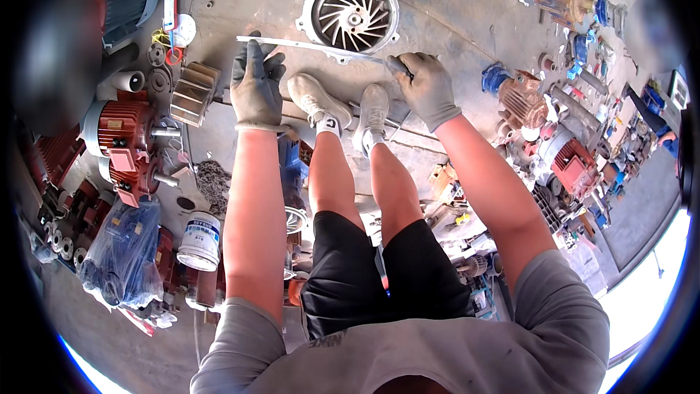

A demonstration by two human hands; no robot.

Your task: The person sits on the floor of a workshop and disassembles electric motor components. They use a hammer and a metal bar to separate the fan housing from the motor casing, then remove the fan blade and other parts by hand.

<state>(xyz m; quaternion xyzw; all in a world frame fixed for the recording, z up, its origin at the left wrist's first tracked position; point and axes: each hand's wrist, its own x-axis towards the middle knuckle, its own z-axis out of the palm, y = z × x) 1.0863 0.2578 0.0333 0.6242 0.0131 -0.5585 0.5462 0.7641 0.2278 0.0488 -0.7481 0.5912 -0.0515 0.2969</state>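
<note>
A long, thin, pale metal strip (313, 45) stretches between my two grey-gloved hands, passing in front of the lower rim of a round housing. My left hand (257, 91) has its fingers raised around the strip near its left end, which pokes out past them. Closed at the other end is my right hand (424, 86), knuckles up; the strip's tip is hidden there, beside a dark piece under the fingers. Just beyond the strip, the round metal housing (393, 11) lies on the floor with a vaned impeller (354, 20) inside it.
My shoes (321, 99) stand close to the housing. To the left are a finned metal block (195, 93), red motors (120, 128), a white bucket (198, 241) and a sealant tube (170, 0). A rusty motor (523, 98) and many loose parts lie right.
</note>
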